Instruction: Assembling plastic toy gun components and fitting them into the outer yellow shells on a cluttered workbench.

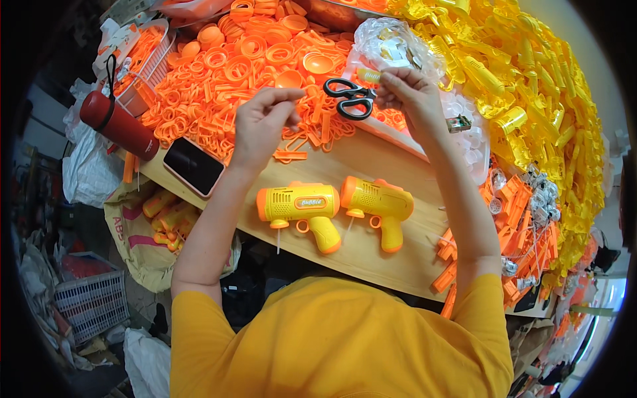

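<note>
My right hand (413, 99) is raised near the scissors, thumb and fingers pinching a small yellow piece (369, 75) with pale markings; its kind is too small to tell. Black-handled scissors (350, 99) lie just left of those fingers, their blades hidden. Over the edge of the orange heap hovers my left hand (265, 123), index finger stretched out, the others bent, with nothing seen in it. Between my forearms, two yellow and orange toy bubble guns (302, 207) (378, 202) lie side by side on the wooden table (318, 162). The left one bears an oval label.
Loose orange rings and parts (232, 73) are heaped at the back, yellow shell halves (531, 73) at the right. A phone (194, 166) and red flask (119, 125) lie left. Orange pieces with wires (517, 225) crowd the right edge; a sack (142, 232) stands below left.
</note>
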`<state>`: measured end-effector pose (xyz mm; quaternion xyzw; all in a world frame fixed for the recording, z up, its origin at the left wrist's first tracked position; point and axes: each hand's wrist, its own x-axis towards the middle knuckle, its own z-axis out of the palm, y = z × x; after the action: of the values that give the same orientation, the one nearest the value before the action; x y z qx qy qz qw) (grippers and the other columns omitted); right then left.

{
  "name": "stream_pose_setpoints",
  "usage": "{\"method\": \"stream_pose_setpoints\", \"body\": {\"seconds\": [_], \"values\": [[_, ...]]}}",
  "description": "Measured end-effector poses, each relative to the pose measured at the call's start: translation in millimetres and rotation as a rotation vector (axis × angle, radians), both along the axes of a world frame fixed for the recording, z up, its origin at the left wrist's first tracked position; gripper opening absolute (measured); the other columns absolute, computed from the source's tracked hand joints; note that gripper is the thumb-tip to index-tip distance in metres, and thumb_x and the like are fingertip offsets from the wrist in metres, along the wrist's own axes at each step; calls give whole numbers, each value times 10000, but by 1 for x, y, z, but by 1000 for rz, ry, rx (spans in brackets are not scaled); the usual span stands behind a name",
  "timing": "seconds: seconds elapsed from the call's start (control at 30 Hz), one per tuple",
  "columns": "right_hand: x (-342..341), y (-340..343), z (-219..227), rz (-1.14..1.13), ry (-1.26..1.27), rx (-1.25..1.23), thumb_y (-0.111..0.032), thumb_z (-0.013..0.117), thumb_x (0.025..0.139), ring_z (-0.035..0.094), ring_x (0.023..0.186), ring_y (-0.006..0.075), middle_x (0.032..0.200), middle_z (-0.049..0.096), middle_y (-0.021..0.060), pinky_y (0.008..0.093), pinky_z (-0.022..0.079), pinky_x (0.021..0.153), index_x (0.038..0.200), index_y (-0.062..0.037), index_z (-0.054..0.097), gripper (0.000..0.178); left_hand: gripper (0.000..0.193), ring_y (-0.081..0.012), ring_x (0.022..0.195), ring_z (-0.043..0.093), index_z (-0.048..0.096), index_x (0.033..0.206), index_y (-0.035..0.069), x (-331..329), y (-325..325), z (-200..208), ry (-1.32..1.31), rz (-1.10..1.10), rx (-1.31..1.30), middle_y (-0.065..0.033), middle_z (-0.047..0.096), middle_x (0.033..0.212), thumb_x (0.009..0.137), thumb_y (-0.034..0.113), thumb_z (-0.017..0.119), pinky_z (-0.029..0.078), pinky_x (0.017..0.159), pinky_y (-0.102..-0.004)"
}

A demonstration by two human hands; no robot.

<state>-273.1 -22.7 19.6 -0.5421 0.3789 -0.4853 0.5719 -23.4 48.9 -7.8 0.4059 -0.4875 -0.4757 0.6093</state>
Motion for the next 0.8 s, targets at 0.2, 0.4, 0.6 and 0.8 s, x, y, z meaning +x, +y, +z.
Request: {"method": "stream_pose_setpoints", "body": {"seconds": [0.2, 0.4, 0.6, 0.8], "values": [[14, 51, -2, 76, 3, 24, -125, 642, 884, 645, 666, 140, 795, 661, 83, 267, 539, 594, 998, -1, 610, 171, 199, -48, 623, 576, 668, 968, -7, -31, 6, 14, -24, -96, 11, -25, 643, 771, 840, 142, 703, 480, 522, -185], [12, 77, -3, 141, -71, 29, -106, 635, 885, 653, 713, 147, 840, 665, 87, 266, 539, 625, 1028, 5, 601, 183, 194, -47, 588, 557, 666, 876, -11, -41, 21, 20, -150, -183, 73, -20, 636, 722, 839, 173, 712, 456, 499, -196], [2, 84, -13, 187, -108, 54, -86, 613, 895, 657, 738, 162, 886, 661, 104, 278, 548, 663, 1107, 13, 587, 235, 193, -54, 565, 547, 667, 861, -5, -43, 26, 11, -3, -248, 165, -6, 611, 679, 858, 186, 690, 454, 511, -196], [0, 85, -15, 210, -108, 73, -85, 593, 906, 665, 758, 179, 892, 662, 115, 289, 557, 695, 1140, 13, 579, 254, 198, -58, 557, 546, 669, 847, -4, -46, 28, 5, -77, -129, 69, -5, 612, 684, 877, 192, 666, 458, 516, -203]]}}
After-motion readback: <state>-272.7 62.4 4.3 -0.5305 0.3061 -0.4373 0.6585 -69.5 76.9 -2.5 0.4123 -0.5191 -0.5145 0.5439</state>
